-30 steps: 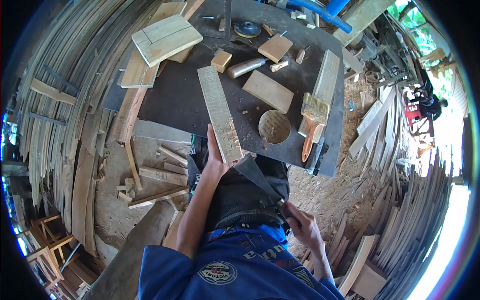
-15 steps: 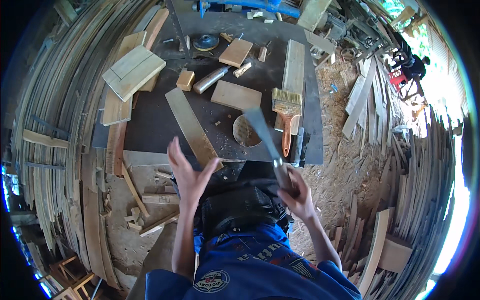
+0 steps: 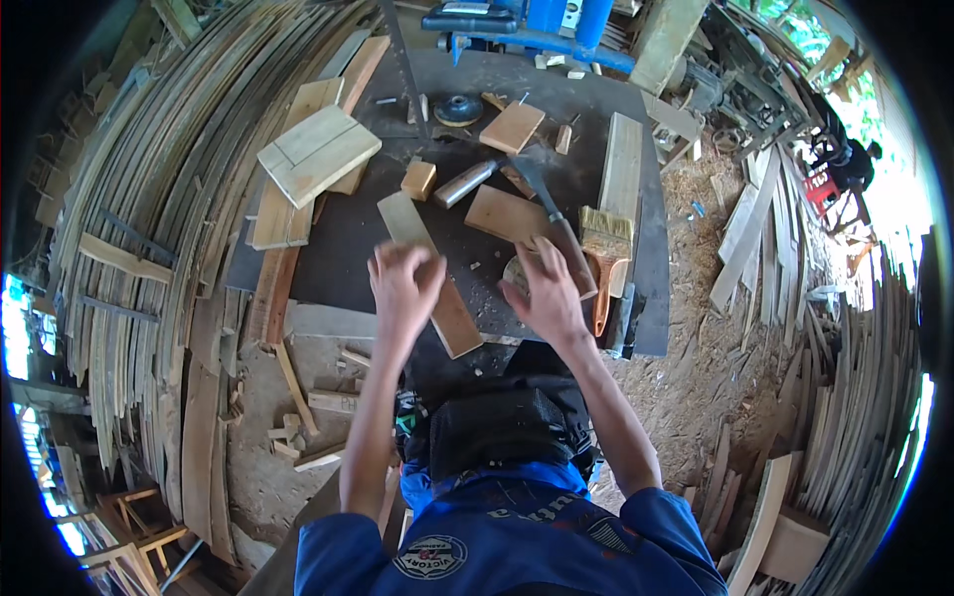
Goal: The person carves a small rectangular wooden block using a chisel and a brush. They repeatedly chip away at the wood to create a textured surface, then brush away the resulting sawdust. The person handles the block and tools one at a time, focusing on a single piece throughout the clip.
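My left hand [image 3: 405,283] hovers over a long narrow board [image 3: 456,313], fingers loosely curled and apart, holding nothing. A wide-bladed chisel [image 3: 570,256] with a wooden handle lies on the dark table [image 3: 338,233], its blade pointing away from me. Just left of its handle is my right hand [image 3: 549,298], empty with spread fingers, partly hiding a round piece [image 3: 513,270]. A short flat board [image 3: 505,213] rests beyond that hand. To its right, a wide paintbrush [image 3: 604,263] with an orange-brown handle lies bristles away from me.
A mallet-like metal cylinder [image 3: 467,184], a small wood block [image 3: 418,181] and a brown block [image 3: 512,128] lie farther back. Pale boards [image 3: 320,154] are stacked at the left. A dark disc [image 3: 458,110] sits near the back edge. Stacked planks [image 3: 129,298] line the left side.
My right hand has let go of the chisel, which now lies on the table. Both hands have moved forward over the table, and the view has shifted.
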`<state>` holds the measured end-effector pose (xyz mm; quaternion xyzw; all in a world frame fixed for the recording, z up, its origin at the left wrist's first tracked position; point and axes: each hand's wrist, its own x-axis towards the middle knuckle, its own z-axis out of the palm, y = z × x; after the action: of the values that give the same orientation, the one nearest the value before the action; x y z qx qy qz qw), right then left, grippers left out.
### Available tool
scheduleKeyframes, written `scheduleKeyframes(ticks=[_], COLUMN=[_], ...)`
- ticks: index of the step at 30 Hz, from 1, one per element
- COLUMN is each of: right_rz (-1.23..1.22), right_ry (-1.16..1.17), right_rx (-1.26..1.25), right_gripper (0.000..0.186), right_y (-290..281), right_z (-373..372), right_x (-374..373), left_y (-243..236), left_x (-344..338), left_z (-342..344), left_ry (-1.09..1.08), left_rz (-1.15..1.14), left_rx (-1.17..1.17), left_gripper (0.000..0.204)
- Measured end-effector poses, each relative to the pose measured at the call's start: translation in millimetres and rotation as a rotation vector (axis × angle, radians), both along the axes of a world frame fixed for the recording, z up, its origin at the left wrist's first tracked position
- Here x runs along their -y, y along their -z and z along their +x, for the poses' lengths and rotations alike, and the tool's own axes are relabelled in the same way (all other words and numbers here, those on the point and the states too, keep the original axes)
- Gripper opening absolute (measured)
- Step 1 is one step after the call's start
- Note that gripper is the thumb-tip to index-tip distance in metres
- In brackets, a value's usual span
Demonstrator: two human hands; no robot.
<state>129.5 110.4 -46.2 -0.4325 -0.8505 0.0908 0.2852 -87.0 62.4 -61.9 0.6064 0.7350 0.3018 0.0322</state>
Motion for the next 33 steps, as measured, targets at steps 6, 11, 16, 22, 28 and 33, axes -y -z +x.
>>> scheduleKeyframes(ticks=[6, 11, 16, 22, 28, 33], right_rz=[0.054, -0.531, -0.234, -0.262, -0.165, -0.112], right_ry=[0.112, -0.173, -0.432, -0.298, -0.387, -0.334], right_rx=[0.173, -0.346, -0.103, -0.12, 0.202, 0.108], right_gripper=[0.059, 0.044, 0.05, 0.056, 0.054, 0.055], right_y=[43.9, 33.1, -3.9, 13.5, -9.6, -5.0], right_z=[-11.7, 4.0, -45.8, -88.4, -49.9, -82.0], right_x=[14.4, 15.1, 53.6, 17.2, 70.5, 39.9], left_y=[3.2, 24.3, 21.8, 20.1, 17.2, 22.0], left_x=[-73.9, -75.8, -77.0, -82.1, -79.0, -82.4], left_z=[-16.7, -22.5, -21.6, -26.2, -25.6, -25.8], left_ry=[-0.187, -0.105, -0.094, -0.094, -0.126, -0.078], left_rz=[0.016, 0.341, 0.378, 0.357, 0.357, 0.348], left_rx=[0.102, 0.297, 0.318, 0.33, 0.262, 0.293], left_gripper=[0.073, 0.062, 0.061, 0.06, 0.059, 0.059])
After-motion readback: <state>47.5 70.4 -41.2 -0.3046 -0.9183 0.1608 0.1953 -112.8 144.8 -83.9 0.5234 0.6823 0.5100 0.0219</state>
